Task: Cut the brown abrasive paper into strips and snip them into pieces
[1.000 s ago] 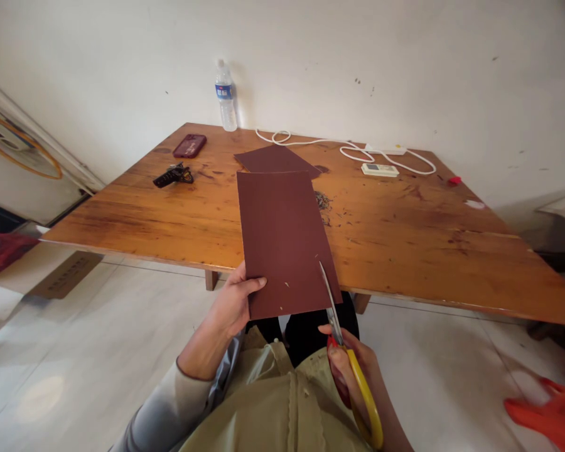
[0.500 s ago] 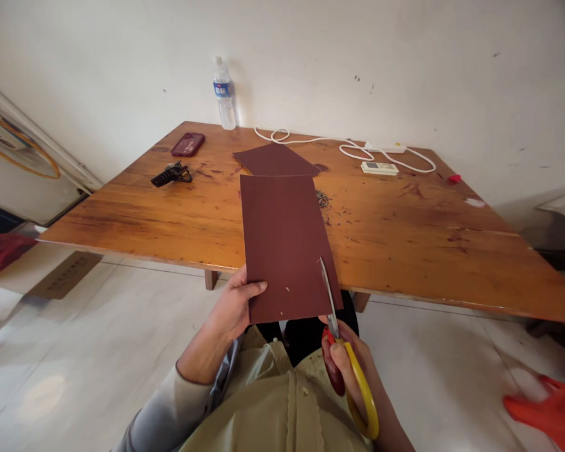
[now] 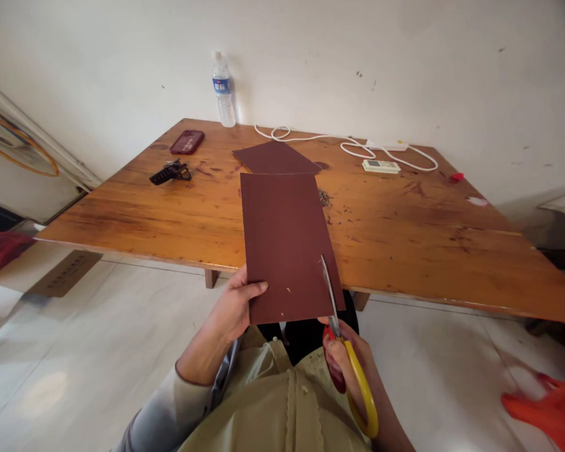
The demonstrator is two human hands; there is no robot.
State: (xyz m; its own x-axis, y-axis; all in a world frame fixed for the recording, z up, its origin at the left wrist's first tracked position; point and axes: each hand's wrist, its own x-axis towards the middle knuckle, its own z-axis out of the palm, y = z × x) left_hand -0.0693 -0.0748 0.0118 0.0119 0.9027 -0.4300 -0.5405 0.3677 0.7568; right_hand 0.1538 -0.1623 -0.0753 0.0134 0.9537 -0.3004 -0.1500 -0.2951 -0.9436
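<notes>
My left hand (image 3: 238, 304) grips the lower left edge of a stiff maroon sheet (image 3: 285, 238) that looks like sandpaper, thumb on top and fingers underneath. The sheet is held over the table's front edge, with two small pale specks near its bottom. In my right hand (image 3: 346, 358) are scissors (image 3: 365, 395) with one yellow and one red handle loop. One blade lies over the sheet's lower right part; the other blade is hidden beneath it. Behind, a second maroon sheet (image 3: 277, 157) lies on the table, partly covered by the held one.
On the wooden table (image 3: 405, 251) are a heap of small dark scraps (image 3: 324, 199), a phone (image 3: 187, 142), black keys or a strap (image 3: 171, 172), a water bottle (image 3: 223, 94), a white cable (image 3: 311, 137) and a remote (image 3: 381, 166). An orange bag (image 3: 546, 405) lies on the floor.
Both hands dip slightly and the sheet shifts a little right, then they stay nearly still. The scissors swing slightly left at the handles, with the blade still across the sheet's lower right.
</notes>
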